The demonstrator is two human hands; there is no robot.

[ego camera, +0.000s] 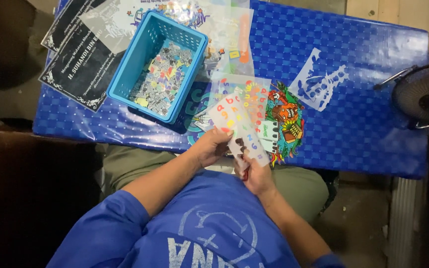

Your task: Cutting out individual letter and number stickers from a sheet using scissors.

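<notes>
The person is holding a clear sticker sheet (239, 130) of coloured letters over the near edge of the blue table (373, 114), just right of the blue basket (157, 67). The left hand (210, 147) is pinching the sheet's near-left edge, while the right hand (255, 174) is gripping its lower corner. The basket is holding cut paper scraps (162, 79); a white cut-out sheet (319, 84) is lying well right of it.
</notes>
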